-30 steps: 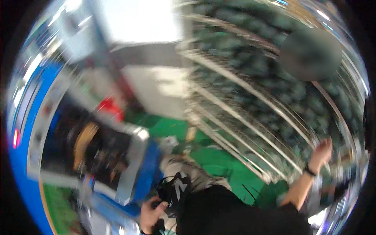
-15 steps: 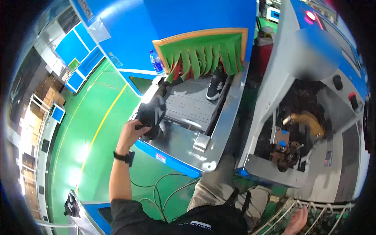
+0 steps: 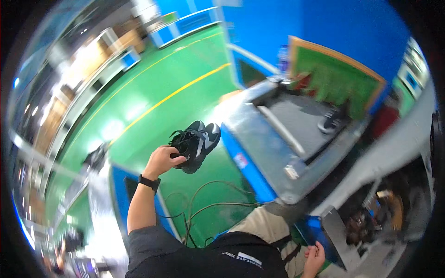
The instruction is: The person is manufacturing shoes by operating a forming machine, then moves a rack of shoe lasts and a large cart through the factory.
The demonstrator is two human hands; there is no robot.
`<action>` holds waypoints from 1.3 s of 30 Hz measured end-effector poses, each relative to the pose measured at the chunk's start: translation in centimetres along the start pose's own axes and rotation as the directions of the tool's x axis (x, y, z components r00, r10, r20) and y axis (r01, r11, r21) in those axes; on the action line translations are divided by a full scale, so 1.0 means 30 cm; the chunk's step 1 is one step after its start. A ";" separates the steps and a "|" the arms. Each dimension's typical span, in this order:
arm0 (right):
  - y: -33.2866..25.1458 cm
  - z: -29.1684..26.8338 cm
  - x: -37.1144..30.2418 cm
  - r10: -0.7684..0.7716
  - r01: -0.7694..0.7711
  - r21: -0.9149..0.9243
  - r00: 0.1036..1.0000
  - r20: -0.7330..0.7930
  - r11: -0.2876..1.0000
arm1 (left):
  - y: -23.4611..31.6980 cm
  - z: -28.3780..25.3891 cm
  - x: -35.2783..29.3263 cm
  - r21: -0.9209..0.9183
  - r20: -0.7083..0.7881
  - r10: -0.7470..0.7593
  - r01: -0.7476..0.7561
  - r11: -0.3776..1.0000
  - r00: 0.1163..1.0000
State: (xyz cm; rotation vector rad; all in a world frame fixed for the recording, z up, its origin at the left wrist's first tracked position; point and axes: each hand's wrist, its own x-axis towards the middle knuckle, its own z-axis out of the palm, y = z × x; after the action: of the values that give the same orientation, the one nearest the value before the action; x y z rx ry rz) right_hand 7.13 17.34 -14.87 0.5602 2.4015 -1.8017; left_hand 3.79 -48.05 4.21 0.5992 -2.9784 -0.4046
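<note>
My left hand [image 3: 163, 161] grips a pair of black sneakers [image 3: 197, 146] with white trim by their heel openings, thumb outside. The pair hangs over the green floor, apart from the metal front edge of the conveyor machine [image 3: 259, 139]. Low at the right, my right hand [image 3: 315, 255] hangs beside my trouser leg with fingers loosely bent and nothing in them. Another black sneaker [image 3: 331, 121] with a white sole rests on the grey conveyor belt [image 3: 296, 119], by a green strip curtain [image 3: 320, 76].
A bottle [image 3: 283, 58] stands by the curtain's frame. Right of the conveyor is a grey machine [image 3: 398, 153] with a dark cavity. Cables [image 3: 204, 204] lie on the floor below the shoes. At the left, a bench [image 3: 99, 194] has a blurred dark item [image 3: 96, 155] on it.
My left hand has carried the sneakers off the conveyor's front corner, out over the floor. The view has swung left. My right hand has come nearer my leg.
</note>
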 end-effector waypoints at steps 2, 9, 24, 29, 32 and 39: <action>-0.223 0.063 -0.055 -0.089 0.130 -0.295 0.985 0.147 0.947 | -0.173 -0.110 -0.250 -0.003 -0.012 -0.132 0.132 0.991 0.991; -0.216 0.196 0.002 -0.215 0.401 -0.351 0.860 0.463 0.846 | -0.585 -0.523 -1.129 0.188 -0.496 -0.614 0.766 0.614 0.614; -0.166 0.044 -0.117 0.107 -0.068 -0.449 0.992 0.063 0.891 | 0.120 0.348 0.474 -0.048 -0.285 0.276 -0.302 0.952 0.918; -0.118 -0.130 -0.241 0.312 -0.337 -0.465 0.941 -0.131 0.819 | 1.079 0.757 1.016 -0.636 0.028 0.460 -0.340 0.693 0.887; -0.026 -0.140 -0.330 0.309 -0.407 -0.520 0.913 -0.268 0.751 | 1.545 0.973 1.127 -0.819 0.071 0.377 -0.162 0.550 0.923; 0.038 -0.041 -0.369 0.513 -0.537 -0.146 0.841 -0.172 0.831 | 1.626 1.098 1.198 -0.733 -0.053 0.330 -0.261 0.628 0.942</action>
State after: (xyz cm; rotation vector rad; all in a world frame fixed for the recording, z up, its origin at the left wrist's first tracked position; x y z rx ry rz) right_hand 18.00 16.16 -12.37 1.2037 2.1521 -1.3191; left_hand -51.47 -10.76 -13.43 -0.0128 -2.5427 -1.5102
